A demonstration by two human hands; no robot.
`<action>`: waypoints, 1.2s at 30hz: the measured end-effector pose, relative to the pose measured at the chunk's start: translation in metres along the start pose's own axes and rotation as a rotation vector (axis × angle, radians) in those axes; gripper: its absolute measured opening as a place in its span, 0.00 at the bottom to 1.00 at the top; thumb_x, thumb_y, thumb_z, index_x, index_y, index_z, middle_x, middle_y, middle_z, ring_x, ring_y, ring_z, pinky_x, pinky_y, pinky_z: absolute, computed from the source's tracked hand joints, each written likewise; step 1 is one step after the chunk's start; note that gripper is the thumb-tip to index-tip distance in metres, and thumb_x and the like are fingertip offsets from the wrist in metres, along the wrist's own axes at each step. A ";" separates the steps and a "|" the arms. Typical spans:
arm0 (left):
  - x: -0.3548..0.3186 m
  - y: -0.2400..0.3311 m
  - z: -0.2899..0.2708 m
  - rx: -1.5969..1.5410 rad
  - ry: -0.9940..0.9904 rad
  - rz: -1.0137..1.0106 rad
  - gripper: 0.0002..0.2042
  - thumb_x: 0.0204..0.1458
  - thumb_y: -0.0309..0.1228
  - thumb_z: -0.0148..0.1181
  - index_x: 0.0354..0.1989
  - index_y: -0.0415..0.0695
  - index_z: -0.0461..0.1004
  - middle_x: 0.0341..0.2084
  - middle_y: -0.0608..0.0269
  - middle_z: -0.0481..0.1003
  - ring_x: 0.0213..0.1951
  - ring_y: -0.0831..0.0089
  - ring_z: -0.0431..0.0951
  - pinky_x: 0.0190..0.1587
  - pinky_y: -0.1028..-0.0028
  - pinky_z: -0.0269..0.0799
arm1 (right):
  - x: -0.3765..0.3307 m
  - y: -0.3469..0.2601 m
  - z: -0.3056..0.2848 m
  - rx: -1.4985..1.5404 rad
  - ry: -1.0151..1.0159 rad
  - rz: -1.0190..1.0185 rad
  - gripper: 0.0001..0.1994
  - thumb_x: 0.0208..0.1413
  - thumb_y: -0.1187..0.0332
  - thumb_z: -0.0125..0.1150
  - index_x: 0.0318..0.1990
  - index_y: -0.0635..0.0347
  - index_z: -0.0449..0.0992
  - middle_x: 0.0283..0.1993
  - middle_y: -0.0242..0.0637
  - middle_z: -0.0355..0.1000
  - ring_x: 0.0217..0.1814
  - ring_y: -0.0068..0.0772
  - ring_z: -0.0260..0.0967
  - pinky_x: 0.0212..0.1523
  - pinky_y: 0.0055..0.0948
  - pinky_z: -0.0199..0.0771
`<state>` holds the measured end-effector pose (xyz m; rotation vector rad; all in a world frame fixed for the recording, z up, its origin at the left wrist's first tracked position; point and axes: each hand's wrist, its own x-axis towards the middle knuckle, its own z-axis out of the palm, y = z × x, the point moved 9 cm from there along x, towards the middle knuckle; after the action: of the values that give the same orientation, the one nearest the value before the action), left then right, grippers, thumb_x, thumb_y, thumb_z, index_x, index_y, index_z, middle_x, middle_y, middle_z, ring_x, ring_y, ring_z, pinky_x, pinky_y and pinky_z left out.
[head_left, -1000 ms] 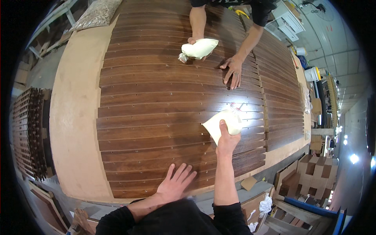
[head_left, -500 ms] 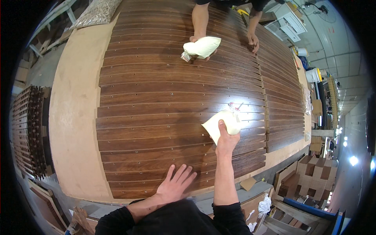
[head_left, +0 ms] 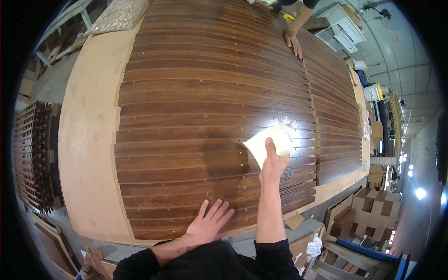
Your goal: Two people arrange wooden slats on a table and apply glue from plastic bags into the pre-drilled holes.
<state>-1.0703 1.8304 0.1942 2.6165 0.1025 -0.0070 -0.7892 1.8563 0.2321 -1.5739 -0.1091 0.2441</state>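
A pale cream cloth (head_left: 274, 142), folded into a flat pad, lay pressed on the dark, glossy wooden slats (head_left: 205, 116), toward the bench's right edge, near its front.

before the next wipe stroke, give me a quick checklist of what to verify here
1. Cloth under the hand: ok. The right hand presses the pale cloth onto the dark slatted wood panel.
2. Bracing: ok. The left hand lies flat, fingers spread, on the panel near its close edge.
3. Path ahead of the cloth: ok. The slats around the cloth are bare.
4. Other person's hand: ok. It rests on the far end of the panel, well apart from the cloth.
5. Cloth dampness or load: cannot tell.
6. Evenness of finish: cannot tell; glare beside the cloth hides the sheen.
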 end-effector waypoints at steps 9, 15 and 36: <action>0.000 -0.001 0.004 -0.009 -0.003 0.008 0.42 0.54 0.58 0.65 0.74 0.50 0.63 0.72 0.52 0.62 0.75 0.53 0.57 0.74 0.38 0.47 | 0.010 0.018 0.007 -0.068 -0.008 0.006 0.24 0.57 0.78 0.73 0.60 0.71 0.73 0.54 0.40 0.77 0.54 0.30 0.76 0.56 0.30 0.77; -0.001 -0.001 0.005 -0.011 -0.013 0.012 0.42 0.53 0.59 0.65 0.74 0.50 0.63 0.72 0.52 0.62 0.75 0.53 0.57 0.73 0.38 0.47 | 0.011 0.018 0.009 -0.087 -0.004 -0.017 0.23 0.56 0.78 0.73 0.59 0.70 0.73 0.53 0.40 0.78 0.53 0.30 0.76 0.55 0.30 0.77; 0.001 -0.002 0.003 -0.036 0.036 0.000 0.39 0.54 0.58 0.65 0.72 0.51 0.66 0.71 0.54 0.65 0.73 0.55 0.61 0.73 0.40 0.50 | 0.043 0.006 0.027 0.012 -0.023 0.016 0.24 0.60 0.79 0.69 0.62 0.68 0.71 0.54 0.38 0.77 0.54 0.30 0.75 0.56 0.31 0.76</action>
<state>-1.0699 1.8309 0.1903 2.5813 0.1143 0.0412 -0.7544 1.8923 0.2221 -1.5612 -0.1126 0.2753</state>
